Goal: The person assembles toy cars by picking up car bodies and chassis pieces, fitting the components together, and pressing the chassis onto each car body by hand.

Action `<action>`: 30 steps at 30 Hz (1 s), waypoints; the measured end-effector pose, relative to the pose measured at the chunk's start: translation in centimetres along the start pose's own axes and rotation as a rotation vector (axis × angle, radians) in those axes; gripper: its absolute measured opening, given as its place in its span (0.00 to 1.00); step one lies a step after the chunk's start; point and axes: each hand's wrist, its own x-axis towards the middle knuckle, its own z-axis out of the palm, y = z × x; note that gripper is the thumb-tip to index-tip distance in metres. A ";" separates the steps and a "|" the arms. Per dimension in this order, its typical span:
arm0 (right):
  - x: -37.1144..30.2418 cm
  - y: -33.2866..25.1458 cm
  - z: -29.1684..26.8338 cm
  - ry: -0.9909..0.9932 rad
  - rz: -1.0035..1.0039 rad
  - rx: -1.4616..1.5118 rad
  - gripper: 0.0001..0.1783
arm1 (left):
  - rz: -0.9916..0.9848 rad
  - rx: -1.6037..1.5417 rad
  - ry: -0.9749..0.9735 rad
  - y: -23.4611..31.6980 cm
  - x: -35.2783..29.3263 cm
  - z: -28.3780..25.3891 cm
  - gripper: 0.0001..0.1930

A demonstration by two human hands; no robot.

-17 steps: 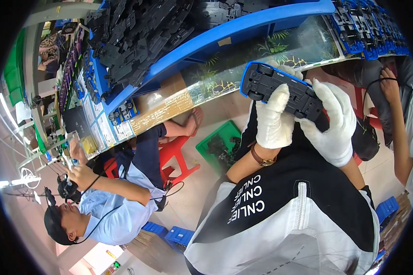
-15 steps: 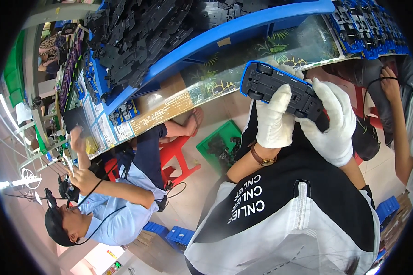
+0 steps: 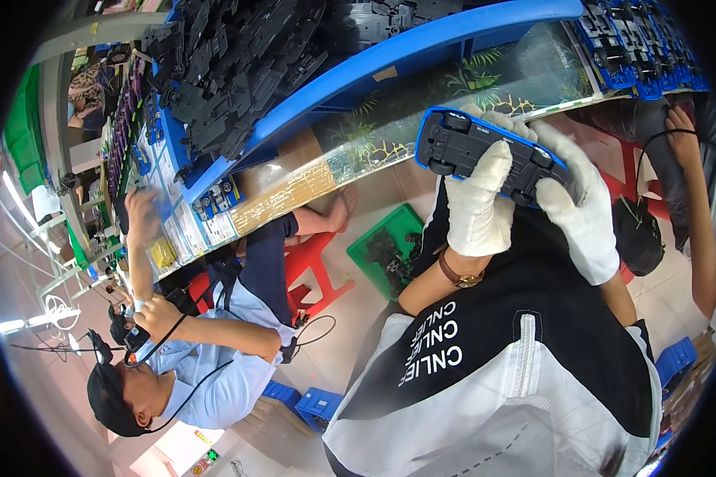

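My gloved left hand [image 3: 481,199] grips a blue toy car [image 3: 469,145] with its black underside turned up and its wheels showing. The left thumb lies across the black base and the fingers go behind the body. At the car's right end, my gloved right hand [image 3: 581,211] is closed round it, thumb by the lower corner and fingers along the far side. Both hands hold the car in the air, just in front of the bench edge.
A large blue bin [image 3: 422,49] heaped with black car bases [image 3: 239,75] stands on the bench [image 3: 366,147]. Rows of blue toy cars [image 3: 640,48] lie at far right. Another toy car [image 3: 217,197] sits at left. A co-worker [image 3: 215,374] sits left; a green tray [image 3: 374,246] is on the floor.
My right hand has shifted its grip at the car's end, and the blue edge there now shows. My left hand keeps its hold. The co-worker's hand at left has moved toward the bench.
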 end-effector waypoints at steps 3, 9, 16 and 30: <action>0.1 -1.3 0.2 -0.061 0.230 0.250 0.31 | -0.002 0.034 -0.001 0.1 -0.3 -0.1 0.25; 0.1 -1.2 0.7 -0.044 0.145 0.263 0.29 | 0.055 0.106 -0.067 0.4 0.0 -0.1 0.26; -0.5 -0.4 0.2 0.038 0.077 0.081 0.29 | 0.014 0.135 0.009 1.2 0.0 -0.3 0.24; 0.8 1.0 0.2 0.112 -0.113 -0.261 0.25 | 0.117 0.355 0.008 -0.3 0.3 -1.4 0.20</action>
